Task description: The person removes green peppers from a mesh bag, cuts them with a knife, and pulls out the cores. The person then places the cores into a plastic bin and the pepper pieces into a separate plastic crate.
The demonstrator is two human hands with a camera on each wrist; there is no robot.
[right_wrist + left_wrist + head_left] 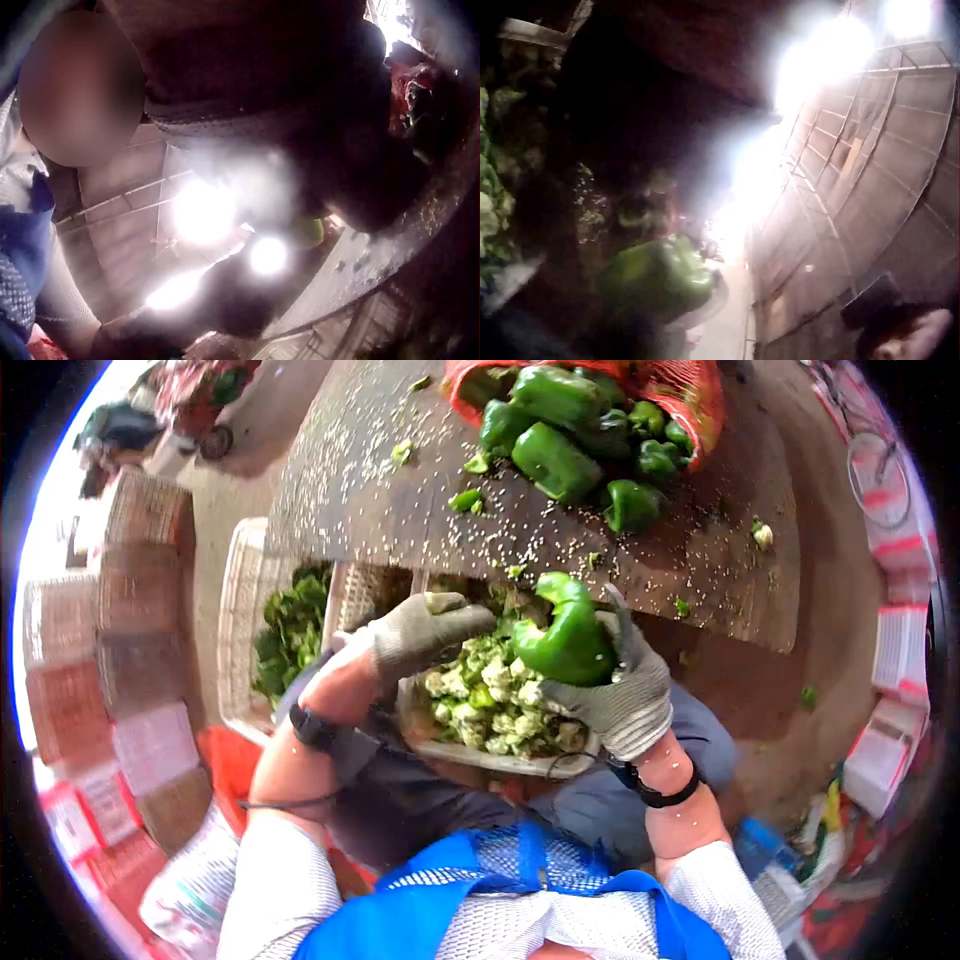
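My right hand [625,695], in a grey work glove, grips a large green bell pepper [565,635] with a deep notch in its left side. That pepper [660,277] also shows, blurred, in the left wrist view. My gloved left hand [430,630] hovers left of the pepper, fingers pointing toward it and apart from it; its palm side is hidden. Below both hands a pale crate [480,760] holds many pale green pepper cores [490,705]. The right wrist view is mostly dark and glaring.
Ahead is a wide board [370,500] strewn with seeds and scraps. On it a red mesh sack [705,410] spills whole green peppers [555,465]. At left, another crate [240,630] holds green pieces [290,630]. Stacked crates [140,580] stand farther left.
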